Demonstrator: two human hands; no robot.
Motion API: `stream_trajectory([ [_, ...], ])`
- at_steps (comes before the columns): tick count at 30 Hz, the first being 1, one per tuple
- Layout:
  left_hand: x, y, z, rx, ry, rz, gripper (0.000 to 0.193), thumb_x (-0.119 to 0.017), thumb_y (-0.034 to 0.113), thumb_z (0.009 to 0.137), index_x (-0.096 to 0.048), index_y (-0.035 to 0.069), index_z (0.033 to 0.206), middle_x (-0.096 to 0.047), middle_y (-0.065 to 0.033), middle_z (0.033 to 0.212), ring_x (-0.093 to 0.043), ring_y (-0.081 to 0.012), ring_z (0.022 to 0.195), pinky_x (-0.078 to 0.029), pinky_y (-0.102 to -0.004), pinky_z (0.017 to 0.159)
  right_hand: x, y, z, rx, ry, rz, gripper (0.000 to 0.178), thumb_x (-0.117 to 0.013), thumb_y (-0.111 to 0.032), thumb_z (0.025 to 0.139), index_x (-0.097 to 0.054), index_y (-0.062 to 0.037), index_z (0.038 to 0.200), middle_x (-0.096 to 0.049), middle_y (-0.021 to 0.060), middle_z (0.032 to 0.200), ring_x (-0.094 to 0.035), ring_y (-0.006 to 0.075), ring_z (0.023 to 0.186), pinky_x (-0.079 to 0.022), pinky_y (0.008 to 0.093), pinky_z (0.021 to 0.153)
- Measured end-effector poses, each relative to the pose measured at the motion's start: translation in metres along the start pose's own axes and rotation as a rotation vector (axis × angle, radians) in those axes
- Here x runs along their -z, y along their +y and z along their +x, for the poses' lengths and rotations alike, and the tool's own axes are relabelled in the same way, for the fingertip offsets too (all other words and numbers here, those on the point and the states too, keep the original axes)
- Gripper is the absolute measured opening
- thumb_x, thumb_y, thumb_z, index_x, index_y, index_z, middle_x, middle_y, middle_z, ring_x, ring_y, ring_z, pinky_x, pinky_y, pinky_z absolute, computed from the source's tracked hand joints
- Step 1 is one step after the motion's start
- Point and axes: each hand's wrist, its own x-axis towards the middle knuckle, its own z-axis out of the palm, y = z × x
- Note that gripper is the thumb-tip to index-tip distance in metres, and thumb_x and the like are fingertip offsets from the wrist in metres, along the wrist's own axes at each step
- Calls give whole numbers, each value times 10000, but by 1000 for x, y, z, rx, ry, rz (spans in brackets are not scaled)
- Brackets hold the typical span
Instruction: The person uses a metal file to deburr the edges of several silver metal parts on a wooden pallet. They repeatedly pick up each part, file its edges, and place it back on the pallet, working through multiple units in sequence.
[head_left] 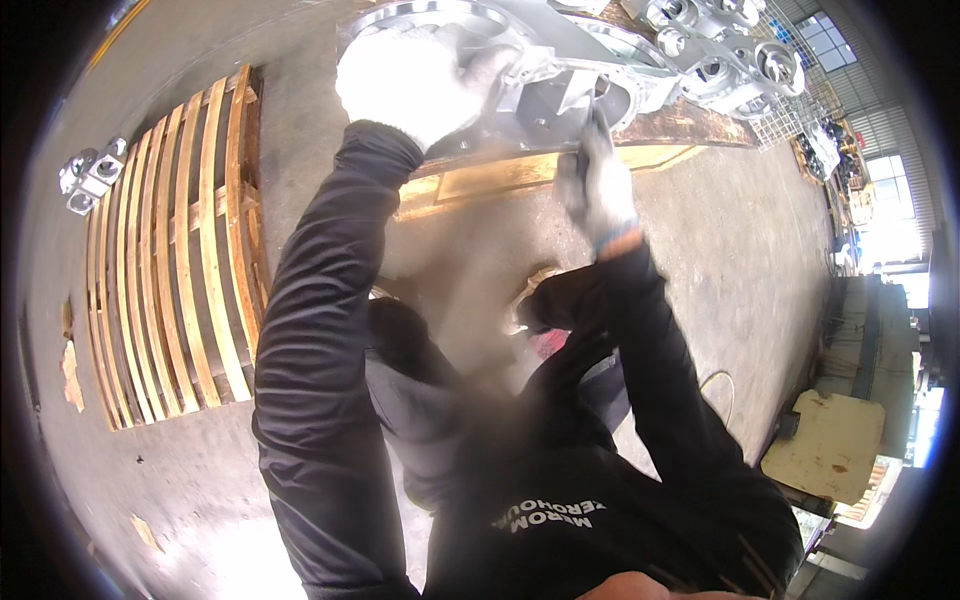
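A large silver metal casting (pixel 540 110) with round openings lies at the top of the view on a wooden pallet (pixel 470 185). My left hand (pixel 420 85), in a white glove washed out by glare, grips the casting's near left rim, its thumb toward the middle. Closed around a slim dark tool (pixel 597 118) is my gloved right hand (pixel 603 190), at the casting's near edge. The tool's tip points at a recess in the part; blur hides its exact kind.
More silver castings (pixel 720 60) sit at the far right by a wire mesh basket (pixel 795 90). Slatted wooden pallets (pixel 185 250) stand at left, with a small metal casting (pixel 95 175) beyond. A beige panel (pixel 825 445) is at lower right. My legs are below the work.
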Motion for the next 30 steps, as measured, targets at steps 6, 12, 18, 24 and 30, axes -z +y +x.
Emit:
stream_trajectory([
  [6,6,3,4,18,24,53,620,-606,723,946,-816,140,967,-761,-81,770,-749,-252,729,-595,-358,712,-6,-6,-21,-107,102,-32,576,-485,-348,1131,-290,-286,1669,-472,-3,710,-307,79,411,-231,239,362],
  [12,9,6,1,3,3,-30,628,-598,716,953,-818,127,954,-760,-77,753,-747,-261,709,-595,-379,735,-22,-10,-26,-120,83,108,552,-516,-365,1122,-353,-285,1643,-490,4,720,-345,90,439,-253,241,377],
  [18,12,6,4,-27,66,-113,576,-634,681,944,-821,136,927,-757,-74,736,-746,-265,702,-595,-389,691,5,-20,-28,-186,62,-2,572,-532,-360,1116,-335,-294,1650,-448,-12,703,-329,79,450,-227,228,390],
  [24,12,5,2,-11,77,-45,551,-648,673,937,-821,150,916,-764,-75,756,-748,-274,714,-595,-387,701,24,-1,-31,-98,30,-165,597,-479,-343,1134,-268,-314,1692,-423,-16,684,-307,71,444,-227,222,386],
  [30,10,5,1,-50,83,2,527,-672,646,933,-810,138,934,-777,-86,801,-752,-280,740,-601,-386,736,48,59,-10,157,-11,-344,621,-502,-362,1129,-254,-307,1696,-457,-3,693,-345,86,451,-263,243,393],
])
